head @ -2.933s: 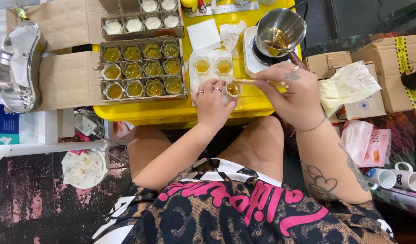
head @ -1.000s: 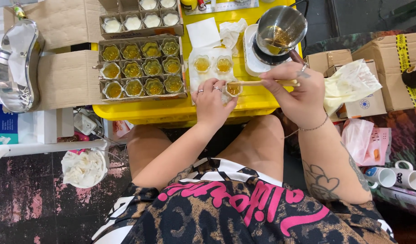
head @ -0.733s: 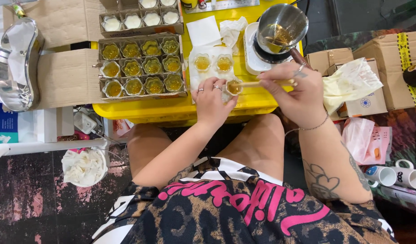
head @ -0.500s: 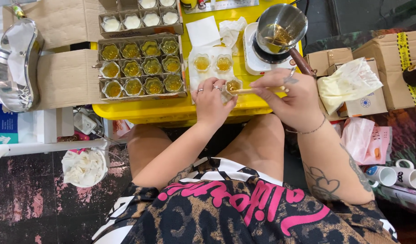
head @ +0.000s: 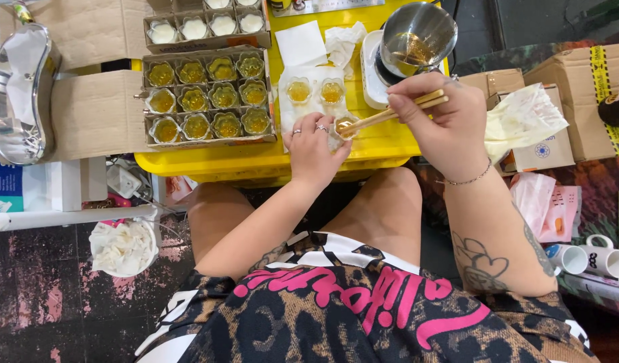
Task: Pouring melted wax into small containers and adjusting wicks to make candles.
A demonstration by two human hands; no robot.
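Note:
My left hand (head: 314, 149) grips a small glass cup (head: 343, 126) of amber liquid on the yellow table (head: 269, 165). My right hand (head: 440, 124) holds wooden chopsticks (head: 397, 112) whose tips reach into that cup. Two more filled cups (head: 315, 91) stand on white paper just behind it. A steel pot (head: 417, 37) with amber liquid sits on a white base beyond my right hand.
A cardboard tray (head: 208, 97) of several filled flower-shaped cups lies at the left; another tray (head: 205, 27) of white-filled cups sits behind it. A steel kidney dish (head: 17, 94) is far left. Cardboard boxes (head: 571, 87), crumpled paper (head: 521, 121), and mugs (head: 588, 259) are on the right.
My right hand has shifted and turned the chopsticks while their tips stay in the small cup. The left hand keeps the cup in place.

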